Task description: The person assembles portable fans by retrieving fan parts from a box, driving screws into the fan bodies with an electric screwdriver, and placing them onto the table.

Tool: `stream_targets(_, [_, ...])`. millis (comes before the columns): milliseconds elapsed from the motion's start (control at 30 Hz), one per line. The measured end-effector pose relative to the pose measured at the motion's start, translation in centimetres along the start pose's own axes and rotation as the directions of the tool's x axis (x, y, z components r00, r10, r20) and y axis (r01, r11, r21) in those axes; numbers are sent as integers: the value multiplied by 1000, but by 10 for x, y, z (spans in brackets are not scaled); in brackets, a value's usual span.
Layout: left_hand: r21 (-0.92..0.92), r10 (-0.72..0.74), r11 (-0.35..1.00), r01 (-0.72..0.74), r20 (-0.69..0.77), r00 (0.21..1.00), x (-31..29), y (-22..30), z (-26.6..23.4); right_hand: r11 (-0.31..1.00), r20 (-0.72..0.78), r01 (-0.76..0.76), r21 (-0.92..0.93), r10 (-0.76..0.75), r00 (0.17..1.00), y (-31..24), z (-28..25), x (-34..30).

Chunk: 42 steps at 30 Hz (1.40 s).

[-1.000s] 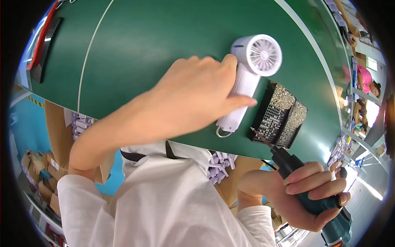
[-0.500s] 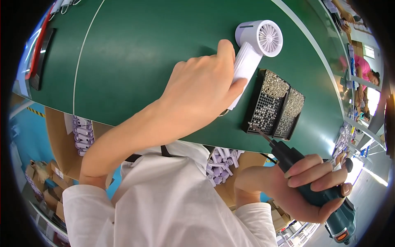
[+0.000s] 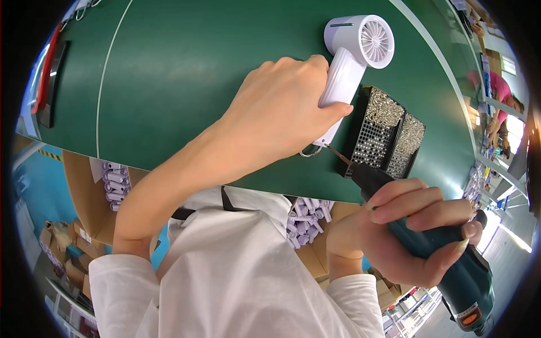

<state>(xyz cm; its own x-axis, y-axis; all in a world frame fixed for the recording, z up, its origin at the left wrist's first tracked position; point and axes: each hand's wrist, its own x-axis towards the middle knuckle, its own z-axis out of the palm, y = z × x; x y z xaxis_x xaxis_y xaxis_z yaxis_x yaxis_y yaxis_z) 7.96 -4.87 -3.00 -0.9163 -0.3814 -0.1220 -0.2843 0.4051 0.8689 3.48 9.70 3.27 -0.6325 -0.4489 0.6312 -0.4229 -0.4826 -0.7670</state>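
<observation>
A pale lilac handheld fan [image 3: 345, 73] lies on the green table, its round grille facing right. My left hand [image 3: 284, 107] is closed around its handle, with the thumb along the near side. At the handle's lower end hangs a metal ring [image 3: 310, 151]. In my right hand [image 3: 417, 225] is a dark green electric screwdriver [image 3: 451, 248], fingers wrapped round its body. Its thin bit points up and left, with the tip at the handle's lower end; whether it sits in a hole I cannot tell. Just right of the handle stands a black screw tray [image 3: 376, 135] holding many small screws.
Open cardboard boxes of lilac fan parts stand below the table edge, one at the left [image 3: 84, 194] and one near my right forearm [image 3: 338, 217]. A black and red object [image 3: 51, 84] lies at the far left. A person in pink [image 3: 501, 93] works at the far right.
The screwdriver has moved up and left, its bit going from the screw tray's near corner to the fan handle's end. My left hand and the fan have shifted slightly.
</observation>
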Motion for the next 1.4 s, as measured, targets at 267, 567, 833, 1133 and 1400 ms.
stream_targets(267, [-6, -35, 999, 35, 21, 999, -1, -2, -2, 999, 14, 14, -34, -14, 1000, 11, 3, -4])
stream_targets(567, [-73, -36, 997, 39, 37, 999, 1, -2, -1, 998, -79, 48, -39, -51, 996, 16, 10, -16])
stream_targets(833, [20, -10, 1000, 9, 38, 999, 2, -1, -1, 998, -12, 68, -15, -68, 998, 25, 6, -13])
stream_targets(1133, [-59, -131, 988, 140, 142, 981, -1, 6, -3, 979, -2, 195, -62, -196, 981, 10, 5, -25])
stream_targets(1400, [-242, -164, 956, 166, 27, 986, -22, 9, -13, 988, -190, 76, -131, -100, 977, -14, -42, -4])
